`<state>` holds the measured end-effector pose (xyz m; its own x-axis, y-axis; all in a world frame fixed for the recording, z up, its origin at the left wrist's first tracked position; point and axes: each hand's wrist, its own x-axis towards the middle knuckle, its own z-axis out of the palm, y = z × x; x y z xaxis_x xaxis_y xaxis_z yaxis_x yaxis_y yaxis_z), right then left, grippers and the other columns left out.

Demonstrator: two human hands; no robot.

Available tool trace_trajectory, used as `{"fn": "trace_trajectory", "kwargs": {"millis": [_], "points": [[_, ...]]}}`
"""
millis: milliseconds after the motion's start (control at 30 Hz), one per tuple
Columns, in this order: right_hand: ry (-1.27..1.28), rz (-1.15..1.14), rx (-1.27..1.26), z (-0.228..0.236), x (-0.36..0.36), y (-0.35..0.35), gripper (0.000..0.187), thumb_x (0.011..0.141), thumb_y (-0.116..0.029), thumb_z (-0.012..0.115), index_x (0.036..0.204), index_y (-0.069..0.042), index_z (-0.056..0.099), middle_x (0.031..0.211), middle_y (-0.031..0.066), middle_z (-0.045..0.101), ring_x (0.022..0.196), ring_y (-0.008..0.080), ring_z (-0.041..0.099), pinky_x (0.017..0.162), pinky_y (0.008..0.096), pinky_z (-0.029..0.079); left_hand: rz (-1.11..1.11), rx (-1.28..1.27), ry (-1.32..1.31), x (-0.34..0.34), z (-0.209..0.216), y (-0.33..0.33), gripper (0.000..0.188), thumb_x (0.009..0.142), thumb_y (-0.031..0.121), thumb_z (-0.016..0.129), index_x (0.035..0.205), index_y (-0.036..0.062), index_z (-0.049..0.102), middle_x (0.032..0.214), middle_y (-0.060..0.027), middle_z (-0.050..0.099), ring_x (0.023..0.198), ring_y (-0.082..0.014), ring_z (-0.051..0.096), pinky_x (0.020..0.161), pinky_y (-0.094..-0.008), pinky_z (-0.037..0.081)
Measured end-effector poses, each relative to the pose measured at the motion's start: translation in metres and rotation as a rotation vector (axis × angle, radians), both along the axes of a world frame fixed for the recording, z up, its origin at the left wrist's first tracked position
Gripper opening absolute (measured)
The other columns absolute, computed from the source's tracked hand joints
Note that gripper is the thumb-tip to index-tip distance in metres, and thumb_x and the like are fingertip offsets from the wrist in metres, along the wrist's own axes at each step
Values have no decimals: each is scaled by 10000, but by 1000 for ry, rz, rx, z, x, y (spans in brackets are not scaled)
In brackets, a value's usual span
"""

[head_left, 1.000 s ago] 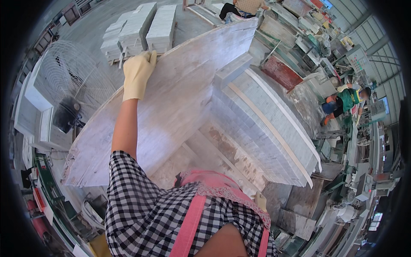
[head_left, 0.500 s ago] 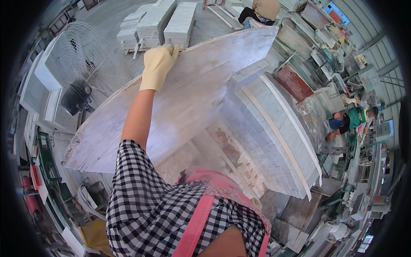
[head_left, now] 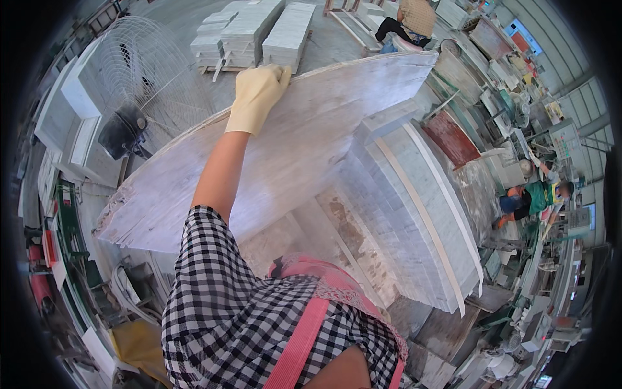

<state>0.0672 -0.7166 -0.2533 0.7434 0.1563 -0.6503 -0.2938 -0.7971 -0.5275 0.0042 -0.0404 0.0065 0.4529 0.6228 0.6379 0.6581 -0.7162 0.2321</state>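
My left hand [head_left: 260, 97], in a cream glove, has its grip clasped over the upper edge of the wide board [head_left: 285, 155]. The board stands tilted in front of me, running from a ragged lower corner on my left up to a narrow end on my right. My fingertips are out of sight, so I judge the hold by the folded knuckles. My right hand is hidden past the pink apron [head_left: 304, 337], except perhaps for a pale sliver at its edge; I cannot tell whether its grip is closed.

Holding this well means wrapping the whole palm around the edge rather than pinching it, since so broad a sheet would likely twist about a single hold. With my arm stretched out this far, a bent elbow and a closer stance would probably give me better control. I should mind the chipped corner, which may crumble if loaded. The large fan [head_left: 123, 129] is close beside the board's left side, and the stacked strips [head_left: 395, 194] with a pale block [head_left: 389, 122] on them crowd its right, so any tilt needs to be slow and even.
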Motion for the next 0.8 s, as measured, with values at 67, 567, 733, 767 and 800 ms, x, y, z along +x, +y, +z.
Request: {"fn": "trace_trajectory", "kwargs": {"millis": [67,567,733,767,800], "points": [[11,-2,27,-1,0,0,437,904,-315,529,1030,77,676,942,140,716,872,180,642,798,298,480,0,-21,4,0,-1,1,383,927,334,520,701,88,706,735,-117,689,671,-341,647,645,-434,507],[32,27,27,-70,18,-41,412,893,-307,568,969,78,690,877,116,709,839,155,625,762,298,473,-10,-10,7,1,-2,3,406,931,369,527,702,87,708,710,-129,682,672,-330,661,627,-441,511],[-18,-11,49,-50,12,-27,399,887,-307,562,922,67,695,855,147,702,809,190,622,739,346,467,-5,7,18,-1,-4,5,416,930,386,526,706,81,700,727,-154,682,690,-353,663,642,-455,513],[-40,5,137,-46,11,-26,393,886,-307,560,909,61,697,863,162,704,814,209,628,745,361,468,-2,20,32,-1,-5,5,421,932,392,523,711,79,698,729,-162,681,695,-360,664,647,-460,513],[-142,255,-8,-41,11,-26,309,893,-257,555,1027,4,653,946,192,673,896,304,615,794,418,463,1,14,54,-2,-5,5,425,933,398,521,716,77,696,730,-170,680,700,-366,664,651,-464,513]]}}
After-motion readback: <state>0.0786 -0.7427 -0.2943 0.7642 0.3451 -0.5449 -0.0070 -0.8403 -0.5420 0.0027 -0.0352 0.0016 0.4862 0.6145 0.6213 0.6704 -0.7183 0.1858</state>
